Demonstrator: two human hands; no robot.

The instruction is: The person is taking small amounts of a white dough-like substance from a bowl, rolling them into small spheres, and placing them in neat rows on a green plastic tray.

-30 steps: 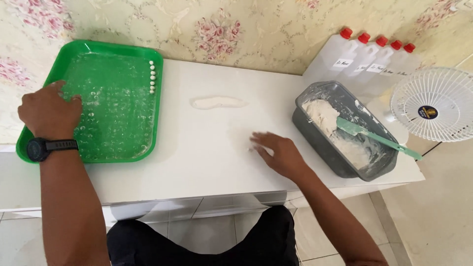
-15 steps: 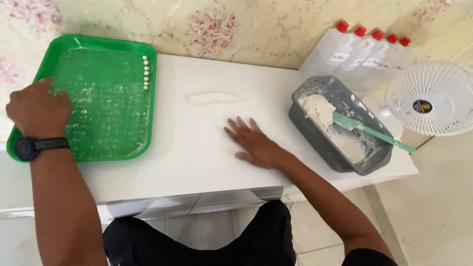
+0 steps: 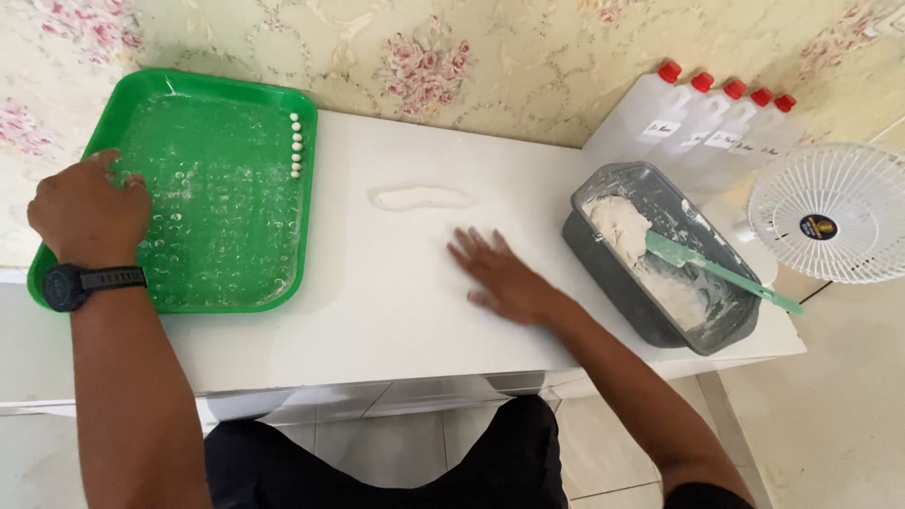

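Trays: one green tray (image 3: 203, 283) — desk's (image 3: 377, 311) left edge, long axis front-to-back.
Left hand (image 3: 90, 207): fingers curled on tray.
Right hand (image 3: 504, 278): fingers spread flat — mid-desk.
Bottles (image 3: 716, 127): four, far right corner.

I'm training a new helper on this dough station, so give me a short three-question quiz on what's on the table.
1. True or false: the spatula lies in the green tray.
2. Which hand rests on the tray: A) left hand B) right hand?
3. What lies in a short row near the tray's right rim?

Key:
1. False; it lies in the grey pan with the dough.
2. A; the right hand lies flat on the table.
3. Small white balls.
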